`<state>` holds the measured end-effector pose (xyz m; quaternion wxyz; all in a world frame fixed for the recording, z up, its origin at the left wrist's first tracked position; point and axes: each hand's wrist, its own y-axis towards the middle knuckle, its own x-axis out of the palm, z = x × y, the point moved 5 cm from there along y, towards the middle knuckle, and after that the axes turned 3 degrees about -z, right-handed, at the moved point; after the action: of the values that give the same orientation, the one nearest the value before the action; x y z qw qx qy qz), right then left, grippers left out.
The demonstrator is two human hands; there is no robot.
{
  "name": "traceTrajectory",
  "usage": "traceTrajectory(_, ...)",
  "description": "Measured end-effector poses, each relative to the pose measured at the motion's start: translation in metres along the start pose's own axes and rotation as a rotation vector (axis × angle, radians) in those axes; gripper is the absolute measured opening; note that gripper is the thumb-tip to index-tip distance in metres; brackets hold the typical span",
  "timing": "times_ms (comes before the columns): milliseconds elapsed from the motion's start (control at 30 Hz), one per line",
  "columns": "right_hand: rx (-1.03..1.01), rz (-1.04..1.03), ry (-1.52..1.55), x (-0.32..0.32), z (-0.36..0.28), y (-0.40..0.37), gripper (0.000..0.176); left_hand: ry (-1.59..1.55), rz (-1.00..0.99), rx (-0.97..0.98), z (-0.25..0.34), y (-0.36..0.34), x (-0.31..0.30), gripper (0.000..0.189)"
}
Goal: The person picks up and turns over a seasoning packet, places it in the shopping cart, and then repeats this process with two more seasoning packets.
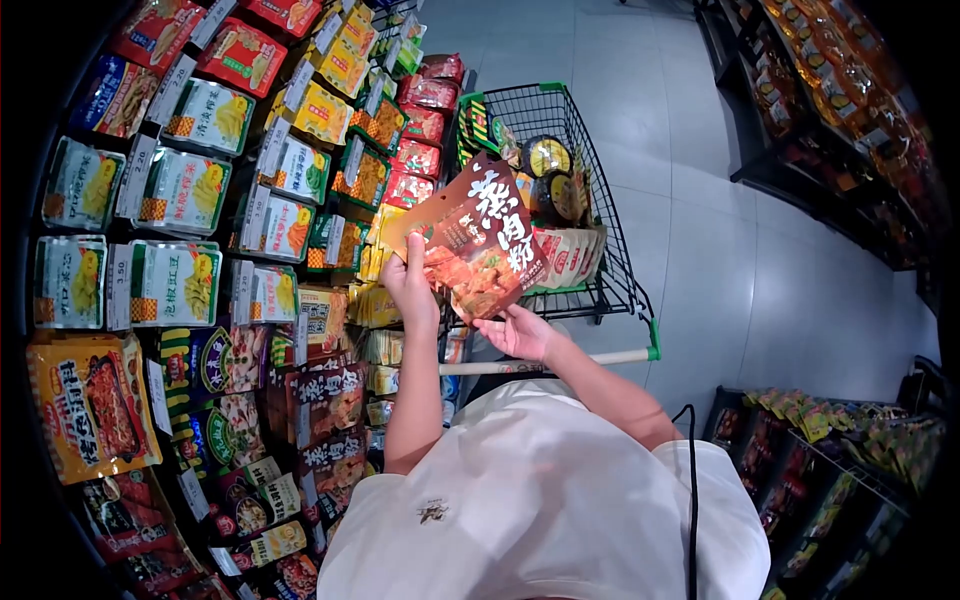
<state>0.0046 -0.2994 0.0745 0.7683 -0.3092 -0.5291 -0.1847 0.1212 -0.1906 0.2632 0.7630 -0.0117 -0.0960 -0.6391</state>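
Observation:
A brown and red packet of steamed-meat powder [485,255], with large white characters and a picture of meat, is held up tilted in front of my chest. My left hand [411,288] grips its left edge, thumb lying on the front and fingers behind. At the lower right corner, my right hand [520,334] has its curled fingers against the packet's bottom edge. Behind the packet stands a shopping cart [607,200] of black wire with green corners; the packet hides part of it. Similar brown packets [330,400] hang on the shelf at my left.
Shelves of pickle pouches [180,190] with price tags rise close on the left. Inside the cart lie round black-rimmed tubs [548,158] and pale packs [570,258]. The cart's handle [600,358] crosses before my waist. Grey floor [690,230] and more racks [800,120] lie right.

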Motion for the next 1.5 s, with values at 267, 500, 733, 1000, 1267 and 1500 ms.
traceTrajectory(267, -0.334, 0.142, -0.178, -0.019, -0.045, -0.011, 0.061, 0.201, -0.082, -0.067, -0.077, 0.054, 0.019, 0.032)
traceTrajectory(500, -0.712, 0.552, -0.619, -0.029, -0.095, -0.076, 0.047, 0.471, -0.198, 0.013, -0.175, 0.115, 0.072, 0.046)
traceTrajectory(733, -0.902, 1.213, -1.768, -0.038, -0.113, -0.128, 0.033, 0.644, -0.144, 0.036, -0.276, 0.142, 0.129, 0.061)
traceTrajectory(1000, -0.952, 1.323, -2.052, -0.069, -0.118, -0.13, 0.032, 0.636, -0.044, 0.013, -0.34, 0.129, 0.175, 0.064)
traceTrajectory(1267, -0.953, 1.37, -2.045, -0.072, -0.119, -0.131, 0.03, 0.64, -0.02, -0.08, -0.34, 0.09, 0.189, 0.059)
traceTrajectory(1500, -0.923, 1.385, -2.038, -0.07, -0.118, -0.131, 0.03, 0.676, -0.235, -0.16, -0.376, 0.086, 0.19, 0.036)
